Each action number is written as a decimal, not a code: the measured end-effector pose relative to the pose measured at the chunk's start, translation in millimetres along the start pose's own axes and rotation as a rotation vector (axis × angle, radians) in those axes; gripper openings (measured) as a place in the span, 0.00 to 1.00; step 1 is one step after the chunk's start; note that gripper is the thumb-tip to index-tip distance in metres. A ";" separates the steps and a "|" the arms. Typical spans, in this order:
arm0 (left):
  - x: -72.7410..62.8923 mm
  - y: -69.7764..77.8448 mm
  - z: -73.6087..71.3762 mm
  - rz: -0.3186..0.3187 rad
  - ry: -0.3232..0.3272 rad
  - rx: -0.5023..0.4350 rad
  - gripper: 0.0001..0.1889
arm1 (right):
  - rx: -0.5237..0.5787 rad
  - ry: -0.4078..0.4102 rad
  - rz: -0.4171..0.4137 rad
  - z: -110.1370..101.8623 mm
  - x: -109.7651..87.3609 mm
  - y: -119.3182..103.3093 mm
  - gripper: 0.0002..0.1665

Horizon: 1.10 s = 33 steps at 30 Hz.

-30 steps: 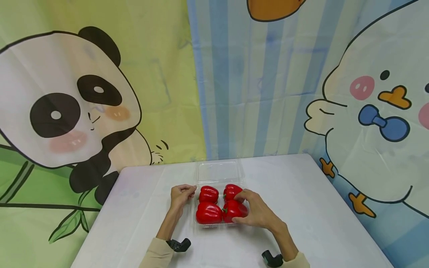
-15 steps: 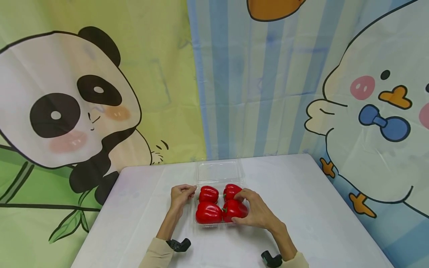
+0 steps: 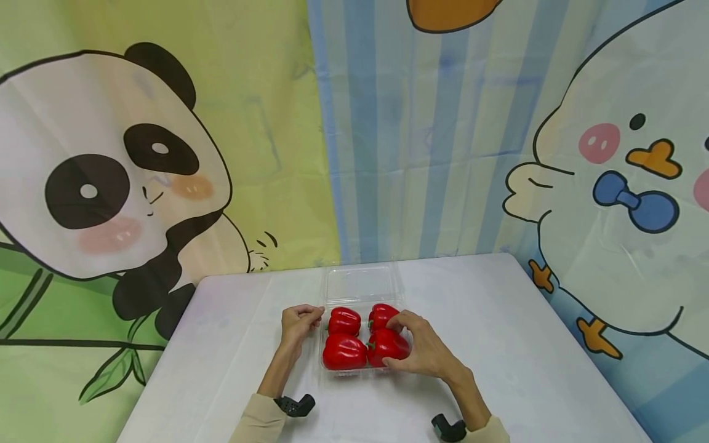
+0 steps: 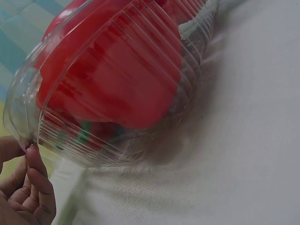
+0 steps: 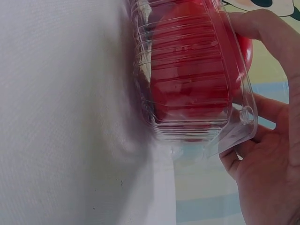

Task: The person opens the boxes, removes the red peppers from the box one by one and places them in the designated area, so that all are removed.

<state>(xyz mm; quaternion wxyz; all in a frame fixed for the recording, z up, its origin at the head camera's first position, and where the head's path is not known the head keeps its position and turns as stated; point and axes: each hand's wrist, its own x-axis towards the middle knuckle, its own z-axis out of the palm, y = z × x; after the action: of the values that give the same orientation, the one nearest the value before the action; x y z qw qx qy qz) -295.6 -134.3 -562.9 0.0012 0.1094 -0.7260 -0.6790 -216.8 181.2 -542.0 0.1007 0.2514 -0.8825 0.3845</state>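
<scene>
Several red bell peppers sit in a clear plastic clamshell box (image 3: 350, 372), its lid (image 3: 362, 284) folded back flat behind it. My left hand (image 3: 301, 325) is at the box's left side; in the left wrist view, its thumb and forefinger pinch the clear rim (image 4: 28, 126). My right hand (image 3: 423, 347) holds the front right bell pepper (image 3: 388, 346), thumb on the near side and fingertips on the far side. Seen from the right wrist, the hand reaches over the box's rim to that pepper. The front left pepper (image 3: 344, 352) lies beside it, stem towards it.
The box stands on a white-covered table (image 3: 498, 344), close to the middle. Behind the table hangs a curtain (image 3: 388, 135) printed with a panda and a white bird. Black wrist devices (image 3: 296, 405) are worn on both forearms.
</scene>
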 end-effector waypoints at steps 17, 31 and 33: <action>-2.3 1.5 0.8 0.001 -0.005 -0.010 0.11 | 0.020 0.027 0.052 -9.2 1.4 -6.4 0.37; -2.1 0.2 1.2 -0.005 0.001 0.002 0.12 | 0.102 0.027 0.046 -14.8 0.6 -8.7 0.38; -2.7 0.3 1.5 -0.004 0.001 0.002 0.12 | 0.113 0.032 0.040 -14.7 0.5 -8.5 0.37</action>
<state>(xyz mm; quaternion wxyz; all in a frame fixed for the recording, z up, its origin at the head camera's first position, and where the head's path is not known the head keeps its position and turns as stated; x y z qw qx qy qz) -293.2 -132.4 -562.3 0.0002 0.1111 -0.7266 -0.6780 -213.0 186.9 -526.5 0.0929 0.2327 -0.8626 0.4395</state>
